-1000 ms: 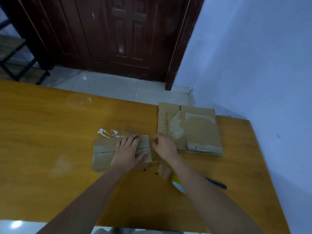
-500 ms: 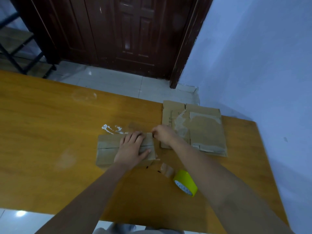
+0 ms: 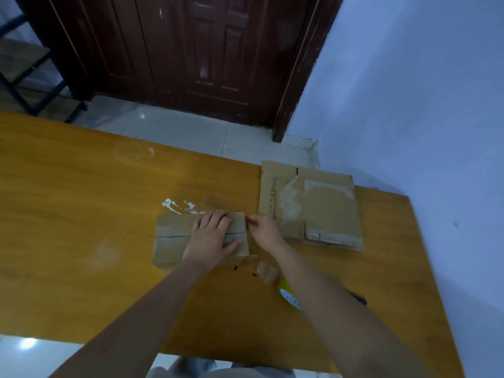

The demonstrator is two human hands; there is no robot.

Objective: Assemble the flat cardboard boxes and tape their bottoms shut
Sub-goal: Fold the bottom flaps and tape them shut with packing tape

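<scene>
One view only — a wide-angle camera worn on the head, looking forward and down along both forearms. It sits close above the near edge of the surface [image 3: 81, 214]; the left hand [image 3: 211, 238] and right hand [image 3: 266, 230] fall near frame centre. Beyond the grip the view reaches floor, a dark door [image 3: 191, 50] and — rightward — a wall [image 3: 422, 91].

no legible text, labels or signs
</scene>
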